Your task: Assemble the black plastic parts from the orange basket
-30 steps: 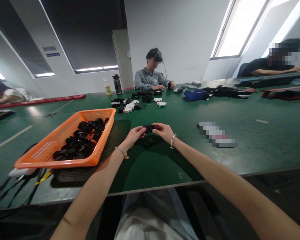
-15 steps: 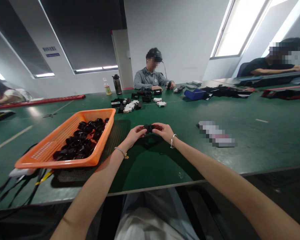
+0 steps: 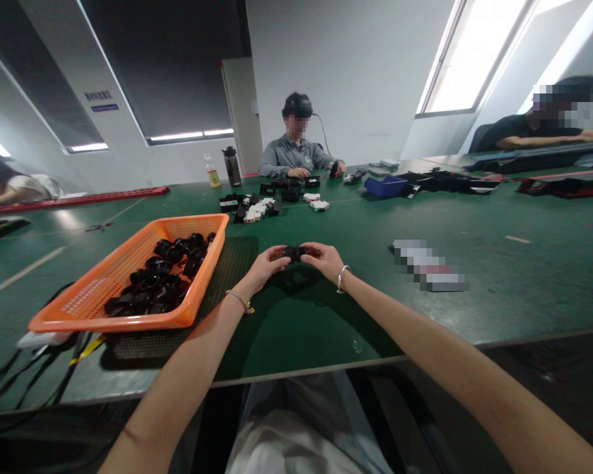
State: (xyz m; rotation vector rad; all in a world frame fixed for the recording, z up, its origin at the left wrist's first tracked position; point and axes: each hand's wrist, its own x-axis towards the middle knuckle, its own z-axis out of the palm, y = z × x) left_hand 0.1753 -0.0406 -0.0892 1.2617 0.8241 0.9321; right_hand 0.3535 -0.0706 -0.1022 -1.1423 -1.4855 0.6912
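Note:
A small black plastic part (image 3: 294, 253) is held between my two hands, just above the green table (image 3: 296, 342). My left hand (image 3: 269, 264) pinches its left end between thumb and fingers. On the right end, my right hand (image 3: 325, 259) grips it the same way. The fingers cover much of the part, so its exact shape is hard to make out. To the left stands an orange plastic basket (image 3: 190, 313) with perforated walls, and several glossy black round parts (image 3: 151, 283) lie in it.
Beyond my hands lie white and black pieces (image 3: 257, 209) and a blue bin (image 3: 385, 186). A blurred flat packet (image 3: 427, 265) rests at right. Bottles (image 3: 231, 166) stand near the far edge. A co-worker (image 3: 294, 148) sits opposite; cables (image 3: 54, 368) lie under the basket's near corner.
My hands and the black plastic part stay almost in place. Across the table, the co-worker's head and upper body have shifted slightly to the left.

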